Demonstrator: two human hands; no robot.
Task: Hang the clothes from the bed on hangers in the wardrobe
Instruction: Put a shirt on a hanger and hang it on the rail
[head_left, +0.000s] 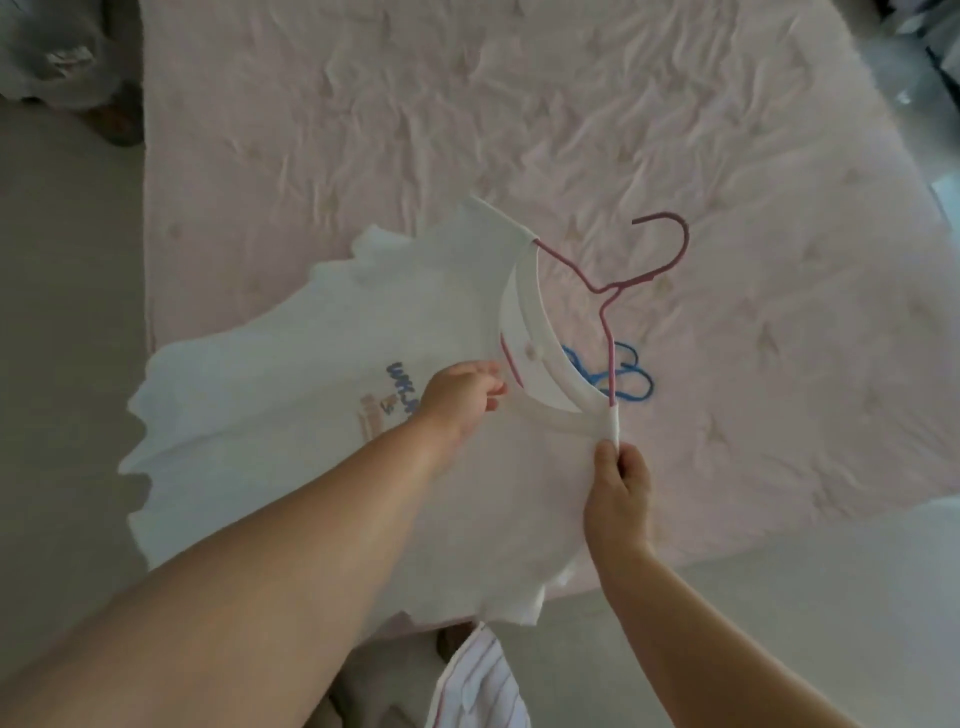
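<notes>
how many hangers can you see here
2, maybe more hidden. A pink hanger sits inside the white t-shirt, its hook sticking out of the neck. A blue hanger lies on the bed behind the collar, partly hidden.

Bare forearms, no sleeves, striped garment (475, 680)

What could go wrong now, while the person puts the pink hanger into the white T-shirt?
1. Only the near shoulder of the white T-shirt is pinched, by the right hand; it could slip off the pink hanger when lifted.
2. The left hand pulls at the collar, which might stretch.
3. The blue hangers on the bed lie just under the pink one and could snag.
</notes>
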